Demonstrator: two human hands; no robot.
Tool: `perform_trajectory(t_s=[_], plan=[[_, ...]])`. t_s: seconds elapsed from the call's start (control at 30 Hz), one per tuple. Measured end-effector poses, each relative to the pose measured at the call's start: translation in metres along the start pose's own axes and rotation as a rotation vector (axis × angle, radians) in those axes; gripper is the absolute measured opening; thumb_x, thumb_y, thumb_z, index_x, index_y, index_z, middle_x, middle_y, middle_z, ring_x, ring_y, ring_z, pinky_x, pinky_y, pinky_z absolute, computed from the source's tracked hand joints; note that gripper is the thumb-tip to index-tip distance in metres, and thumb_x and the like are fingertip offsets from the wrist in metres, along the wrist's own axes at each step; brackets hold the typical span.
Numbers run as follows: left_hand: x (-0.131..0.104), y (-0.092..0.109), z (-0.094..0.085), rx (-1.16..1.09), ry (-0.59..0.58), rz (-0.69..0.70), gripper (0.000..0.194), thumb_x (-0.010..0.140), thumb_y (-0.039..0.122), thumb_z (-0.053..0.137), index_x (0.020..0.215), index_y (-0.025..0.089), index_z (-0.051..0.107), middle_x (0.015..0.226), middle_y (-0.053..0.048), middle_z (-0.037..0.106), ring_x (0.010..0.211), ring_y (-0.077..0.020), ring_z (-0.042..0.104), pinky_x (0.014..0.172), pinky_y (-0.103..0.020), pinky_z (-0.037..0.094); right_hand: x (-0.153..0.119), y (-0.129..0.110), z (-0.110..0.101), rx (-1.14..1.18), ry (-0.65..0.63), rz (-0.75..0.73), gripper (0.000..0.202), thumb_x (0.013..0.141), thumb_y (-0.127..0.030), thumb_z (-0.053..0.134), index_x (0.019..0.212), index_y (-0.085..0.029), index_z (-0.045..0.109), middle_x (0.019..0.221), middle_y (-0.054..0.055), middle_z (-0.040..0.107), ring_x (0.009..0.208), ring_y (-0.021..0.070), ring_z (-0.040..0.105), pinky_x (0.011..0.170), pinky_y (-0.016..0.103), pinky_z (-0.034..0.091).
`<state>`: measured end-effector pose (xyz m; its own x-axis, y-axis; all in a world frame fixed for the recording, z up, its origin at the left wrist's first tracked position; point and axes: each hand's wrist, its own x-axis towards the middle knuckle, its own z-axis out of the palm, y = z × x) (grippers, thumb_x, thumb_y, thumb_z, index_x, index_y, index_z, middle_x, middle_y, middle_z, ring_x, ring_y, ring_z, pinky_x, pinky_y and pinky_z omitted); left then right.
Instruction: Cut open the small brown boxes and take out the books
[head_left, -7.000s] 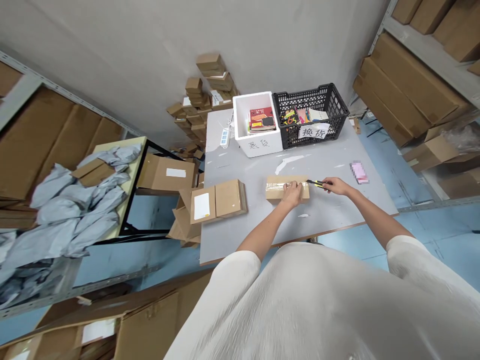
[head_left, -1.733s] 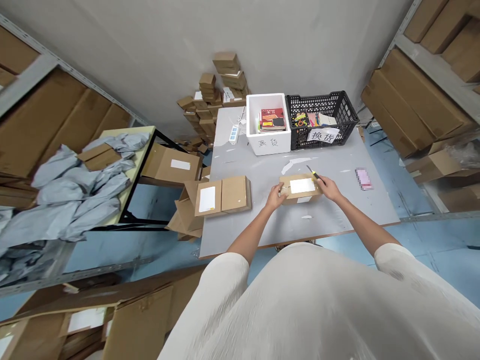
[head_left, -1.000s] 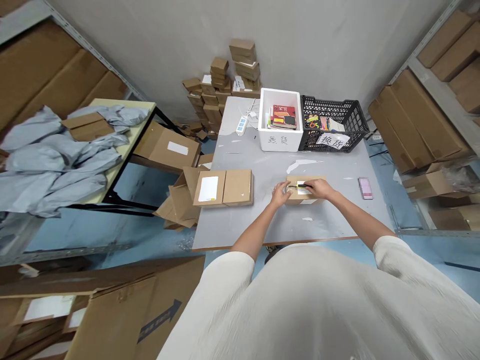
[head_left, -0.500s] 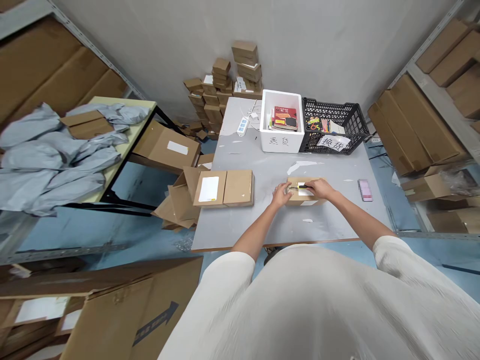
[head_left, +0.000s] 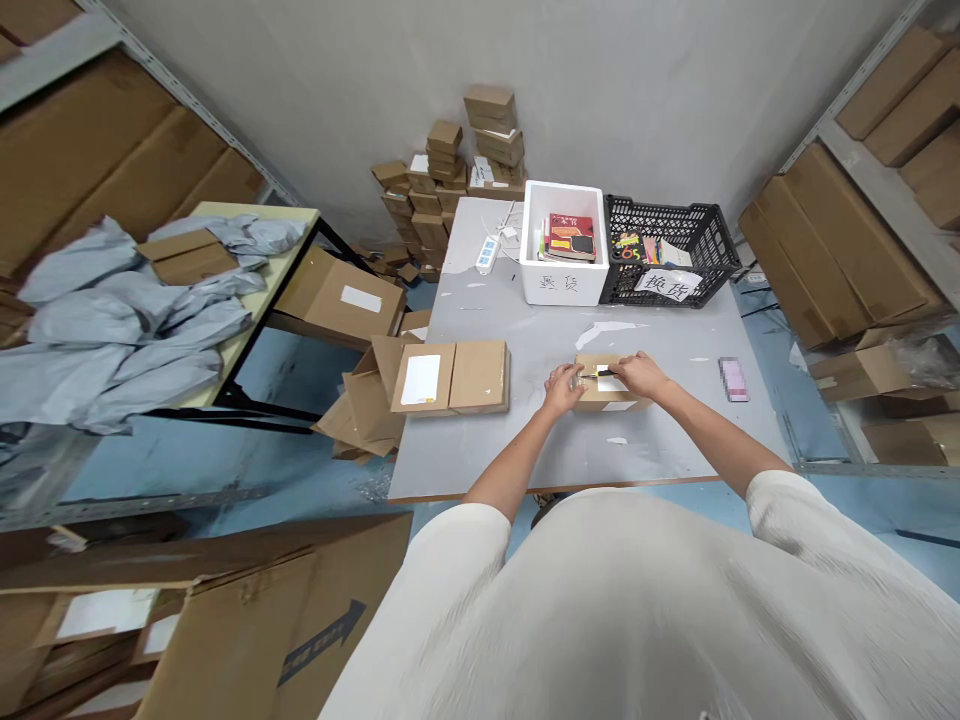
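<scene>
1. Two brown cartons point(head_left: 450, 378), side by side at left of the desk point(head_left: 442, 455); white label on the left-hand one.
2. One left hand point(head_left: 562, 388), grip narrowed on the left end of the taped carton, holding it.
3. One taped carton point(head_left: 591, 398), lying flat on the desk between the hands; white label on top, partly covered.
4. One cutter point(head_left: 604, 373), black and yellow, blade pointing left over the carton's top — contact with the tape cannot be told.
5. One right hand point(head_left: 640, 375), grip closed around the cutter's handle.
6. One black crate point(head_left: 660, 207), behind, with books inside.
7. Step in hand, by judgement: slitting tape at the carton's left end. Next move seems to call for a shallow, controlled stroke — blade clear of the left fingers, contents unscored.
</scene>
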<state>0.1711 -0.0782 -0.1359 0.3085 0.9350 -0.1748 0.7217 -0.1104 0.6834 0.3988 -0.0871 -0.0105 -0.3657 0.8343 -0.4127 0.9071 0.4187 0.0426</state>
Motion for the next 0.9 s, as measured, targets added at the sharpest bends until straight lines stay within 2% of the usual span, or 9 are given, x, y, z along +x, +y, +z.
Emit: perform_trajectory(t_s=[0.13, 0.23, 0.33, 0.6, 0.9], plan=[[-0.002, 0.003, -0.005, 0.1, -0.009, 0.152, 0.058, 0.096, 0.034, 0.064, 0.153, 0.03, 0.06, 0.177, -0.007, 0.041, 0.166, -0.0342, 0.029, 0.13, -0.055, 0.031, 0.0, 0.001, 0.003, -0.006, -0.001, 0.0, 0.038, 0.113, -0.023, 0.041, 0.132, -0.019, 0.074, 0.119, 0.017, 0.078, 0.105, 0.0266, 0.072, 0.091, 0.037, 0.033], [-0.004, 0.007, -0.009, 0.138, -0.061, 0.24, 0.067, 0.097, 0.027, 0.056, 0.163, 0.03, 0.047, 0.173, -0.008, 0.047, 0.168, -0.0307, 0.028, 0.133, -0.055, 0.023, -0.002, 0.002, 0.004, -0.001, -0.002, 0.003, 0.038, 0.113, -0.023, 0.041, 0.132, -0.02, 0.074, 0.12, 0.017, 0.079, 0.104, 0.0266, 0.072, 0.09, 0.036, 0.033], [-0.006, 0.01, -0.013, 0.158, -0.089, 0.204, 0.068, 0.099, 0.029, 0.054, 0.166, 0.03, 0.04, 0.17, -0.01, 0.052, 0.168, -0.0316, 0.029, 0.133, -0.058, 0.02, -0.006, 0.004, 0.005, -0.003, -0.015, 0.017, 0.038, 0.112, -0.022, 0.041, 0.129, -0.019, 0.075, 0.12, 0.018, 0.079, 0.102, 0.0266, 0.072, 0.09, 0.037, 0.033], [-0.007, 0.019, -0.018, 0.248, -0.113, 0.134, 0.063, 0.1, 0.03, 0.055, 0.162, 0.035, 0.044, 0.168, -0.01, 0.054, 0.167, -0.0349, 0.028, 0.132, -0.067, 0.015, -0.016, 0.022, 0.01, 0.001, -0.035, 0.044, 0.036, 0.111, -0.025, 0.044, 0.127, -0.02, 0.076, 0.118, 0.016, 0.08, 0.1, 0.0262, 0.071, 0.09, 0.038, 0.029], [-0.008, 0.028, -0.023, 0.249, -0.118, 0.12, 0.059, 0.099, 0.026, 0.054, 0.156, 0.034, 0.047, 0.165, -0.011, 0.056, 0.165, -0.0383, 0.03, 0.13, -0.072, 0.012, -0.044, 0.06, 0.028, 0.022, -0.003, 0.123, 0.039, 0.109, -0.023, 0.044, 0.123, -0.021, 0.079, 0.115, 0.018, 0.08, 0.096, 0.0265, 0.07, 0.093, 0.041, 0.028]])
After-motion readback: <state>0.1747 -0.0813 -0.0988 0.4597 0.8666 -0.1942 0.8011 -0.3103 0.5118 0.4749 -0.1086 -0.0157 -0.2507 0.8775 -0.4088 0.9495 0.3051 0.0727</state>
